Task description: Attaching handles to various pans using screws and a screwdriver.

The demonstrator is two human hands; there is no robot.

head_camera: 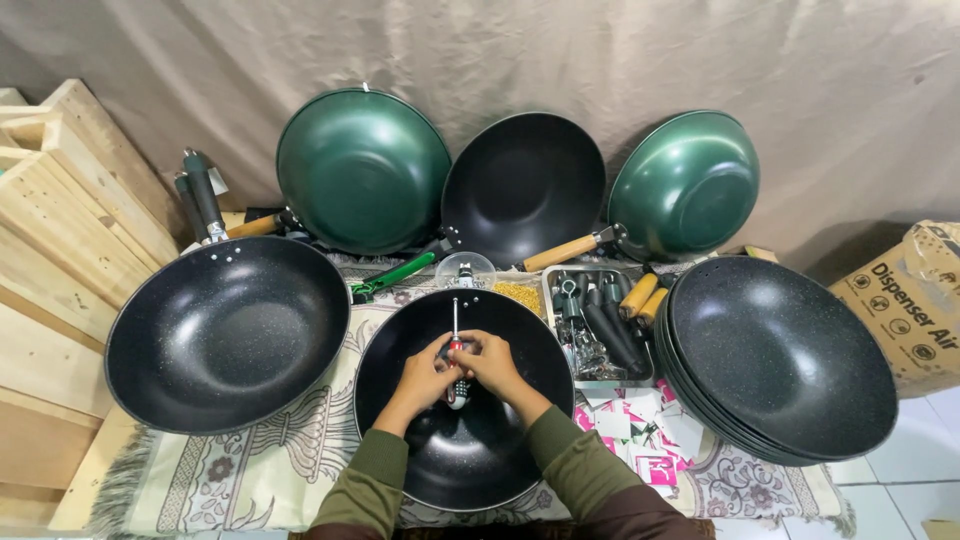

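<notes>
Screwdriver: a red-and-black-handled screwdriver point(456, 345) with a thin steel shaft stands upright inside the black speckled wok point(463, 400), shaft pointing at the far rim.
Left hand: the left hand point(427, 377) wraps around the handle from the left, fingers clenched on it.
Right hand: the right hand point(490, 364) closes over the same handle from the right, touching the left hand.
Wok: it lies on a patterned cream mat point(265, 470) directly in front of the person, whose olive green sleeves point(372, 480) reach over its near rim.
Behind the wok: a small clear glass bowl point(465, 270) and a heap of small brass-coloured fasteners point(519, 294) sit just beyond the rim.
Right side: a grey metal tray point(597, 325) holds black and wooden handles; beyond it rests a stack of black woks point(780, 360).
Left side: a single black wok with a dark handle point(226, 332) lies beside pale wooden crates point(60, 260).
Back row: two green woks point(362, 170) and one black wok lean against a grey cloth backdrop point(520, 50).
Far right: a brown cardboard box point(915, 300) stands on white floor tiles.
</notes>
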